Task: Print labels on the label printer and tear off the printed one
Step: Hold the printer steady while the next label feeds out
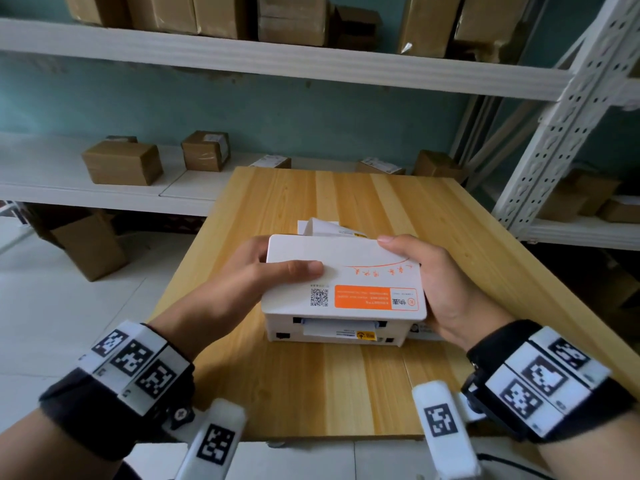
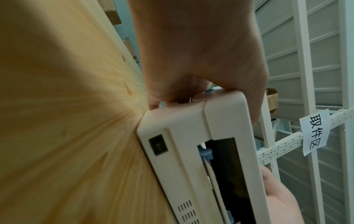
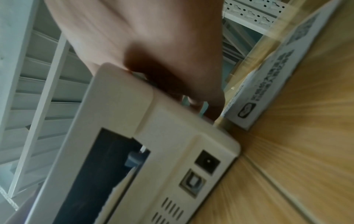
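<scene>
White plastic printer (image 1: 341,289) sits mid-table (image 1: 346,386), long axis three-to-nine, clasped by my left hand (image 1: 256,268) and right hand (image 1: 433,282) at its ends. Printed label (image 1: 329,227) curls out at twelve (far side), both hands equally near.

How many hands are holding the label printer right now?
2. The left hand grips the label printer's left side, thumb on its lid; the right hand grips its right side.
</scene>
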`<state>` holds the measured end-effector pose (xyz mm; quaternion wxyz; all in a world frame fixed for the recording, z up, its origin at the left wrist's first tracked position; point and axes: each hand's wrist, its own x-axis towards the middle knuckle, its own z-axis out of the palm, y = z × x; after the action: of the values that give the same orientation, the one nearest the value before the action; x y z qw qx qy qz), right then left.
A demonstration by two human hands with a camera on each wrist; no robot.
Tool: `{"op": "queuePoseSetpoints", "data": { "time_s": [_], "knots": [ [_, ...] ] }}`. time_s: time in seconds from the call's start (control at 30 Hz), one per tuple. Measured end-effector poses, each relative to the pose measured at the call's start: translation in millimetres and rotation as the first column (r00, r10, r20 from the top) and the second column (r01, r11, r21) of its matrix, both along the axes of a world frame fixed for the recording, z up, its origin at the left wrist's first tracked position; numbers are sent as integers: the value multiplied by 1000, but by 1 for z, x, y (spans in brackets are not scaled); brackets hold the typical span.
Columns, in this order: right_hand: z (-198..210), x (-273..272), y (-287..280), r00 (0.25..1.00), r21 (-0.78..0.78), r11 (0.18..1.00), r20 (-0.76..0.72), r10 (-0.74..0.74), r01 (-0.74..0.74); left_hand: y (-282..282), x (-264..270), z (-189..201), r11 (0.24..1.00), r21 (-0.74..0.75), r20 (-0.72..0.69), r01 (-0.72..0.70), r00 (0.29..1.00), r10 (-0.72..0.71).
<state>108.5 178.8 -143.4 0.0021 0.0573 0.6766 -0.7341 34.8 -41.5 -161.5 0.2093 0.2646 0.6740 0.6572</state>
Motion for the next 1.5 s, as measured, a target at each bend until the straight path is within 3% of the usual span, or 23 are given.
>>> {"op": "queuePoseSetpoints", "data": {
  "time_s": [0.87,1.5],
  "knots": [
    [3,2,9,988,237,967,-102,114,-88,0,2,1,1000,-6,-42,-26,999,26],
    [1,1,9,995,157,985,-65,79,-68,1,1,0,1000,-1,-32,-31,999,31]
  ]
}}
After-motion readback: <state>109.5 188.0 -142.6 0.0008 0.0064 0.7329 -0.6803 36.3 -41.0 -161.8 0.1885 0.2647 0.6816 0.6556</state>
